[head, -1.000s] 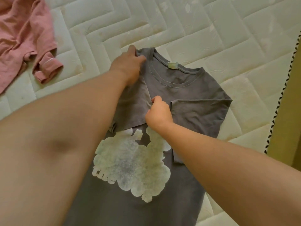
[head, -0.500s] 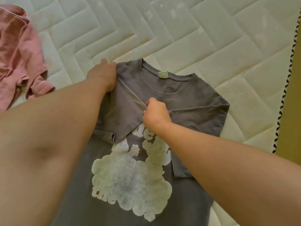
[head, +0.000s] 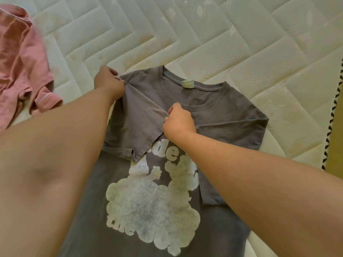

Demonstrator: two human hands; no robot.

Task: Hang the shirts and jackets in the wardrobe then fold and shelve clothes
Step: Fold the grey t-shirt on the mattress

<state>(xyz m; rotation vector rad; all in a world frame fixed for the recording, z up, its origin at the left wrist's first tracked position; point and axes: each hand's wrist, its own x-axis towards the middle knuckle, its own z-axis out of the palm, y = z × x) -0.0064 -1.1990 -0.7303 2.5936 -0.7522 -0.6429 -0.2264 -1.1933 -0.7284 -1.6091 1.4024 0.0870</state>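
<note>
Grey tee pinched btwn hands

T-shirt is laid flat on the mattress, collar at the far end, hem toward the wearer of the camera. Its left sleeve is folded inward across the chest. It is pinched at the shoulder fold by the left hand and at the cuff by the right hand, just below the collar. A second garment is bunched at far left, apart from the T-shirt.
</note>
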